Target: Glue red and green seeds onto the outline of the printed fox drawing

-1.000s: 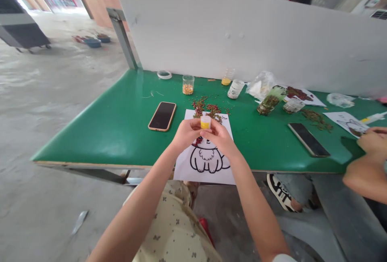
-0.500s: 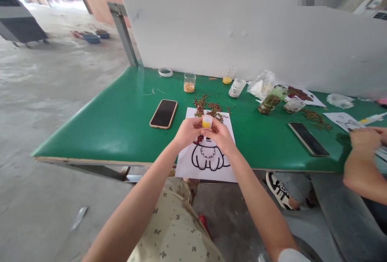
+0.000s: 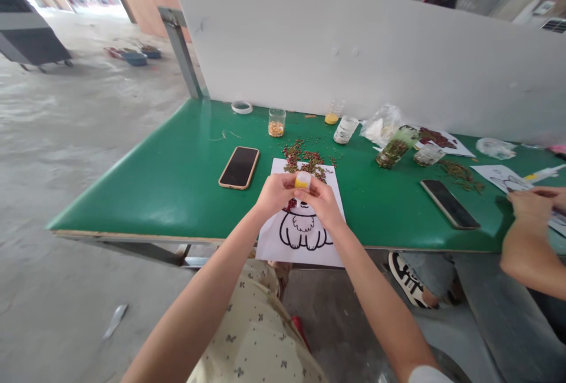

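Over the sheet of paper (image 3: pixel 269 247) with its black animal outline drawing, I hold a small white bottle with a yellow label (image 3: pixel 303 181) in both hands. My left hand (image 3: pixel 277 194) grips it from the left. From the right, the fingers of my right hand (image 3: pixel 321 197) close round it, thumb towards me. Most of the bottle's lower part is hidden by my fingers. Red and green beans (image 3: pixel 313 160) lie loose at the paper's top edge and behind it. A few dark red beans (image 3: pixel 292 204) rest on the drawing just below my hands.
A phone (image 3: pixel 239 167) lies left of the paper, a glass of corn kernels (image 3: pixel 276 124) behind it. Further right are a white-patterned cup (image 3: pixel 345 130), a tipped jar of beans (image 3: pixel 397 147) and another phone (image 3: pixel 450 204). A co-worker's hands (image 3: pixel 537 201) work at the far right.
My hands and the bottle stay almost in place over the paper. The view has shifted very slightly.
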